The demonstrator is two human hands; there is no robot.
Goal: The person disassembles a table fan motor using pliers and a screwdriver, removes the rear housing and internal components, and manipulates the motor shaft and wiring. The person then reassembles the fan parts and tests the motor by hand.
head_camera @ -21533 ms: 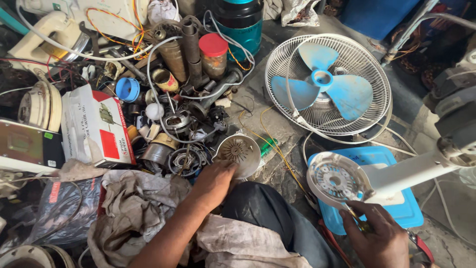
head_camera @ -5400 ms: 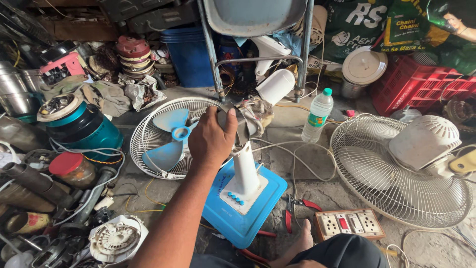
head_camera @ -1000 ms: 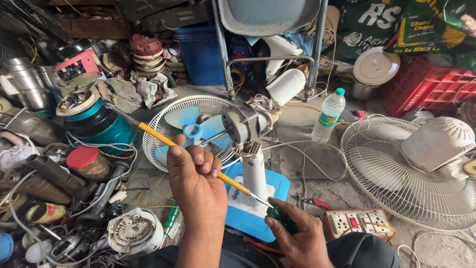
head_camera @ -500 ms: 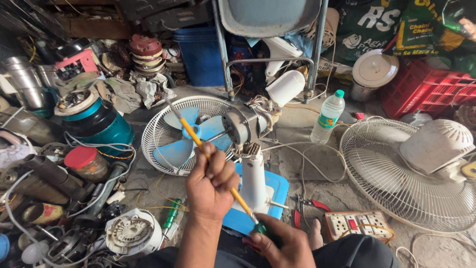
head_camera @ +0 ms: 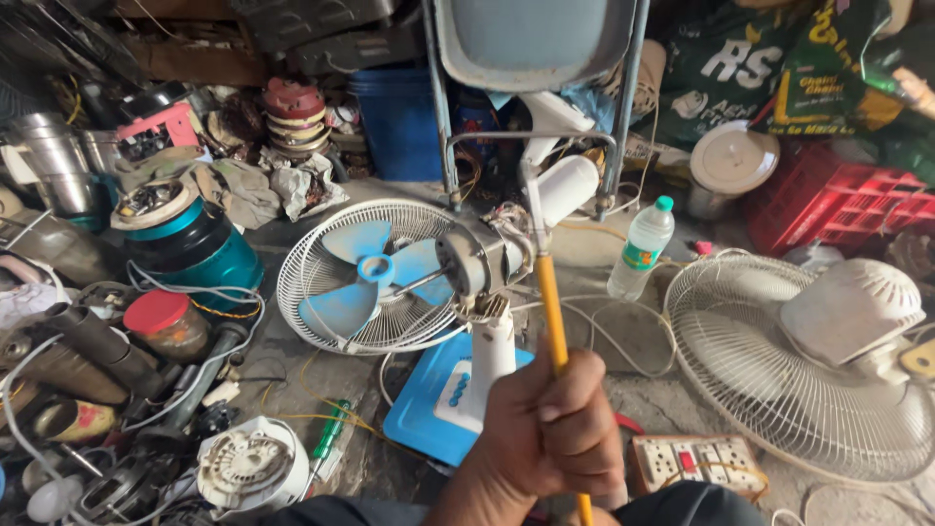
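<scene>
Cluttered workshop floor (head_camera: 623, 390) spreads out under the camera, strewn with motor parts, wires and old appliances. One hand (head_camera: 555, 438), seemingly the left, is wrapped tight around the yellow shaft of a long screwdriver (head_camera: 547, 292), fingers curled fully closed for a firm, steady grip; its metal tip reaches up to the bare fan motor (head_camera: 482, 258) atop the white stand on the blue base (head_camera: 429, 409). Behind the motor lies a wire guard with blue blades (head_camera: 355, 273), apparently set aside to expose the housing. Another guard (head_camera: 789, 380) lies to the right, a plastic bottle (head_camera: 638, 248) nearby. Where exactly the tip meets the motor is hard to make out, and the other hand is hidden below the frame edge.
</scene>
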